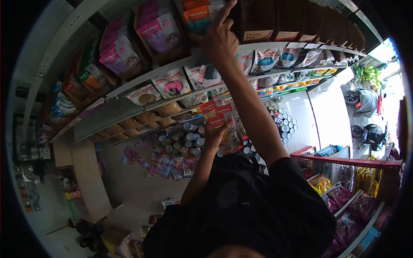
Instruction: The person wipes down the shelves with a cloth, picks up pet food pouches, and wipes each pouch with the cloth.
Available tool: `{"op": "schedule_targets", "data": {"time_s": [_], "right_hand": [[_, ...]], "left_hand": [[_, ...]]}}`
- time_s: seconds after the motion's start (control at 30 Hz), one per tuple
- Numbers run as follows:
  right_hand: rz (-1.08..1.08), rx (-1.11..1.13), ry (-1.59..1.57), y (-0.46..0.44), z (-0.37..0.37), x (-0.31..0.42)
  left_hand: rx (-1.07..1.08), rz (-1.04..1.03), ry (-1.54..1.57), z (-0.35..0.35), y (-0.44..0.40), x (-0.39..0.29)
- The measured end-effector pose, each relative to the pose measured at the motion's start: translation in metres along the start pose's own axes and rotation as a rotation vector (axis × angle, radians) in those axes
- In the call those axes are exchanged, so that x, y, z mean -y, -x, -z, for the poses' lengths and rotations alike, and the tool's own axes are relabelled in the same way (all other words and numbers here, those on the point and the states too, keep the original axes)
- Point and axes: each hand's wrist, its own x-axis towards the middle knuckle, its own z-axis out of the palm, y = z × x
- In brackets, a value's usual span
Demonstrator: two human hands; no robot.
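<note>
My left hand (216, 132) is closed around several red pet food pouches (217, 113), held upright in front of my chest. My right hand (220, 41) reaches up to the top shelf. Its index finger is stretched upward and its fingers are apart, beside a box of orange and teal pouches (198, 19). Part of that box is hidden behind the hand. Left of it stand boxes of purple pouches (159, 32) and pink pouches (118, 56). Brown Ocean Fish boxes (258, 21) are lined up to the right.
Royal Canin bags (171, 83) fill the shelf below, with bags of kibble (148, 116) lower down. Many cans (189, 137) and small pouches (176, 165) cover part of the floor. A red-edged rack (344, 160) of bags stands at right; motorbikes (372, 135) are outside.
</note>
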Motion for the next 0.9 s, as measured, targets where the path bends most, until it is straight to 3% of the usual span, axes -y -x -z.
{"op": "schedule_targets", "data": {"time_s": [0.07,0.2,0.37,0.53,0.9], "right_hand": [[-0.035,-0.036,-0.025,0.005,-0.001,0.007],[-0.078,0.173,-0.061,-0.002,0.005,0.0],[-0.067,0.176,-0.005,-0.006,0.005,-0.009],[-0.005,-0.004,-0.092,0.003,0.007,-0.013],[0.086,0.007,-0.021,0.008,-0.012,-0.044]], "left_hand": [[0.013,0.003,-0.001,0.008,0.001,-0.002],[0.025,0.052,0.019,0.014,-0.001,-0.003],[-0.004,0.009,0.027,0.018,-0.002,-0.006],[0.05,0.003,-0.005,0.022,-0.007,-0.003],[0.092,-0.016,-0.005,0.004,0.001,-0.015]]}}
